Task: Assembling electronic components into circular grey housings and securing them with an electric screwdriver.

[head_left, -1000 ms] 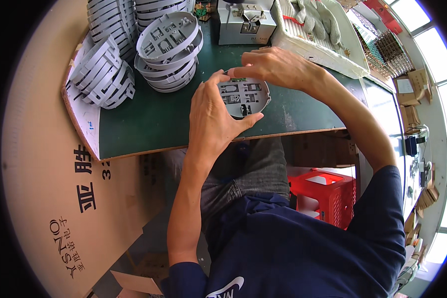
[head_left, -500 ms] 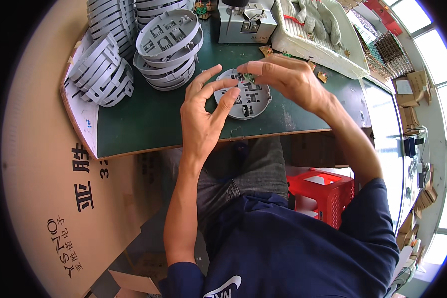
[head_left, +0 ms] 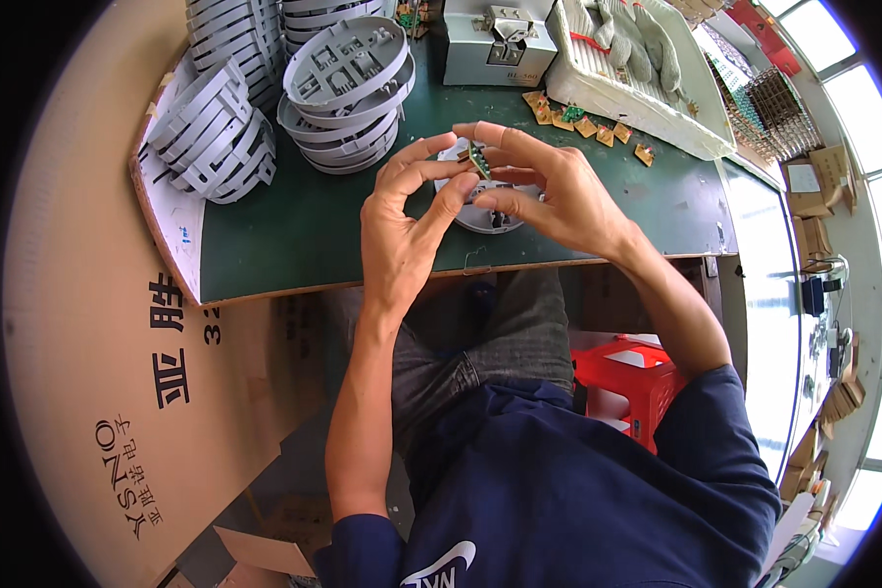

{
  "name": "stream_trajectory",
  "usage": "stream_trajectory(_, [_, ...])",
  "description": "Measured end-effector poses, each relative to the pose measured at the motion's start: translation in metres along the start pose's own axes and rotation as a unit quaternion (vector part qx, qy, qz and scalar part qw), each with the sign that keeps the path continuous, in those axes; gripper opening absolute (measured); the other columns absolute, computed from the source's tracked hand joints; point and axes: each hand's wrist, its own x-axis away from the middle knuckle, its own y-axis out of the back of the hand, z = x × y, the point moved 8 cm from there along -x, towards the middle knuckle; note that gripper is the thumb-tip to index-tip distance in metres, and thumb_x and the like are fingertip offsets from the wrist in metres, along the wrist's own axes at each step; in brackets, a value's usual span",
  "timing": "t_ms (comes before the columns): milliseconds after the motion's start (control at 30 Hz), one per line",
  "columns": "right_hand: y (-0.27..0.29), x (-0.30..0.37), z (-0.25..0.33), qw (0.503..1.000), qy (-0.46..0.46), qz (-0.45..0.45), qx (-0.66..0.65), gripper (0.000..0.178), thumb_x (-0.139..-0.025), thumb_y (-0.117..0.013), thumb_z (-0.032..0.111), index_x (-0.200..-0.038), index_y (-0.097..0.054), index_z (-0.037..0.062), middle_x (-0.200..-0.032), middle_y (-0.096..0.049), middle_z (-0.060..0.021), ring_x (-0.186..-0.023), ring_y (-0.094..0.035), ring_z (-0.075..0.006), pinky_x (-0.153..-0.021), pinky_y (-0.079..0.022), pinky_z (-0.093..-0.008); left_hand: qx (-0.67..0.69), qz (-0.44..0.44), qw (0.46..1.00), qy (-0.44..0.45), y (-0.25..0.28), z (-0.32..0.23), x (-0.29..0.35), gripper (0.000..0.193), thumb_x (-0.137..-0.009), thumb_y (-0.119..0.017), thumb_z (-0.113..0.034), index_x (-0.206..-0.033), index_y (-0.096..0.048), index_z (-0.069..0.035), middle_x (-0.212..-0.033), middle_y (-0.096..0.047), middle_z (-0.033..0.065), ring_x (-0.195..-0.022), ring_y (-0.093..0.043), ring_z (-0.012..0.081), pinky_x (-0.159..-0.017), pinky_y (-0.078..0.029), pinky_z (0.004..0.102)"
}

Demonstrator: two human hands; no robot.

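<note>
Between my hands, above the bench, is a small green circuit board (head_left: 478, 161), tilted on edge. My left hand (head_left: 402, 216) comes from the left with its thumb and fingertips closed at the board's near-left side. My right hand (head_left: 568, 191) curls around the other side, with its index finger reaching over the top and the thumb below; its exact contact with the board is partly hidden. Beneath both hands lies a round grey plastic housing (head_left: 493, 218) with moulded slots, flat on the green bench (head_left: 637, 211) and largely covered by my fingers.
Stacked grey housings (head_left: 348, 64) stand at the back left, with more tilted ones (head_left: 211, 137) beside them. Several small circuit boards (head_left: 585, 126) lie behind my right hand. Beyond them are a grey metal box (head_left: 495, 49) and a white tray (head_left: 647, 113) holding gloves (head_left: 622, 39).
My right hand has come down and turned, bringing the circuit board to my left fingertips. The left hand has barely moved. The view has shifted slightly, uncovering more small boards behind.
</note>
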Motion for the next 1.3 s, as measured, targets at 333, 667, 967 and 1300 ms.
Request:
stream_trajectory(333, [-0.013, 0.004, -0.019, 0.973, -0.091, 0.012, -0.211, 0.045, -0.099, -0.064, -0.003, -0.143, -0.054, -0.0042, -0.139, -0.064, -0.0118, -0.13, -0.06, -0.0197, -0.112, -0.049, -0.0332, -0.021, 0.01, 1.0, -0.004, -0.002, -0.006, 0.0, 0.017, -0.094, -0.078, -0.021, -0.104, -0.079, -0.008, -0.123, -0.071, 0.009, -0.125, -0.058, 0.0247, -0.108, -0.043, 0.0407])
stream_trajectory(667, [-0.017, 0.009, -0.022, 0.961, -0.069, 0.012, -0.266, 0.047, -0.099, -0.065, 0.0, -0.144, -0.054, -0.0029, -0.141, -0.062, -0.0127, -0.131, -0.06, -0.0206, -0.113, -0.047, -0.0346, -0.085, -0.001, 0.995, -0.05, -0.001, -0.012, 0.003, 0.013, -0.092, -0.079, -0.019, -0.102, -0.079, -0.011, -0.121, -0.072, 0.0041, -0.128, -0.055, 0.027, -0.11, -0.042, 0.0429])
stream_trajectory(967, [-0.005, 0.017, -0.023, 0.974, -0.072, -0.006, -0.216, 0.04, -0.1, -0.066, 0.007, -0.139, -0.061, -0.0008, -0.135, -0.067, -0.0099, -0.127, -0.061, -0.0185, -0.112, -0.047, -0.0358, -0.176, -0.032, 0.975, -0.129, -0.004, -0.024, 0.007, 0.018, -0.084, -0.085, -0.019, -0.1, -0.078, -0.013, -0.121, -0.072, 0.0041, -0.128, -0.057, 0.0314, -0.107, -0.046, 0.045])
stream_trajectory(1300, [0.014, 0.022, -0.039, 0.954, -0.046, -0.048, -0.291, 0.043, -0.098, -0.071, 0.018, -0.138, -0.064, 0.0019, -0.131, -0.07, -0.0121, -0.126, -0.063, -0.0201, -0.113, -0.046, -0.0378, -0.171, 0.015, 0.983, -0.068, -0.009, -0.023, 0.004, 0.052, -0.084, -0.087, -0.024, -0.128, -0.066, -0.006, -0.134, -0.065, 0.0115, -0.127, -0.06, 0.0268, -0.108, -0.047, 0.0399])
